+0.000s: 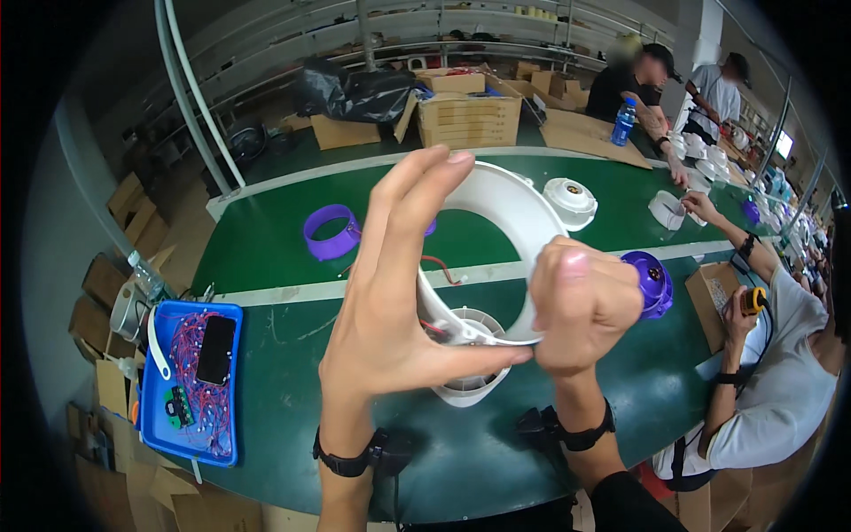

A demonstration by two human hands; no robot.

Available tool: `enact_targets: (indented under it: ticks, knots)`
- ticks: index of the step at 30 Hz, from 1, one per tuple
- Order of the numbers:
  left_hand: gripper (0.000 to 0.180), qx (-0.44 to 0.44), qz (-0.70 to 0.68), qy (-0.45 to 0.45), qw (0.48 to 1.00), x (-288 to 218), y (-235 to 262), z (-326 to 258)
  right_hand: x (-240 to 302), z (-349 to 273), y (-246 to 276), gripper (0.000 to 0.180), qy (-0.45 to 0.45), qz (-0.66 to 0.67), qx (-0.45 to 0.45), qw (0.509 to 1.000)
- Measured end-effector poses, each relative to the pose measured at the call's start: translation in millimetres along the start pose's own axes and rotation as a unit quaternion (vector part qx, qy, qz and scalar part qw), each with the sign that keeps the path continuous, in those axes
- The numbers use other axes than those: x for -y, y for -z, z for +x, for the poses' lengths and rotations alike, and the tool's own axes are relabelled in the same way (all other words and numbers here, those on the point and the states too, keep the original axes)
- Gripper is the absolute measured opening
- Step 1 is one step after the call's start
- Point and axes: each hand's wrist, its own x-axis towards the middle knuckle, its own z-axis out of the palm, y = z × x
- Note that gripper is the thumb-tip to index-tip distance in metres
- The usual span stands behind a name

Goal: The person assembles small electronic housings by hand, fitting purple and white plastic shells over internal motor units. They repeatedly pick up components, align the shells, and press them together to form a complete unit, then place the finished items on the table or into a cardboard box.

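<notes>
Head view: left hand (377, 319) cups a wide white plastic ring (523, 204), fingers and thumb spread; right hand (587, 306) grips its right rim, fingers curled. Ring is held above the green tabletop (288, 399), inboard of the near edge.

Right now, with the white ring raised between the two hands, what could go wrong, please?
The white ring could slip from the left hand and the right hand, perhaps hitting the white finned part, which seems to lie beneath it.
The loose red wire might catch on it; its attachment is unclear.
In the blue tray, the phone lies on tangled wires, so lifting it may drag some.
</notes>
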Motion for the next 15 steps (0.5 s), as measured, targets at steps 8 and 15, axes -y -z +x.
enact_targets:
  ticks: [8, 15]
  knots:
    - [0.139, 0.02, -0.417, 0.236, 0.878, 16, -8, -6, -2, 10, 10, 0.06, -0.229, 0.307, -0.052, 0.922]
    - [0.123, -0.021, -0.408, 0.19, 0.893, 23, -2, -7, -7, 8, 3, 0.056, -0.115, 0.138, -0.069, 0.981]
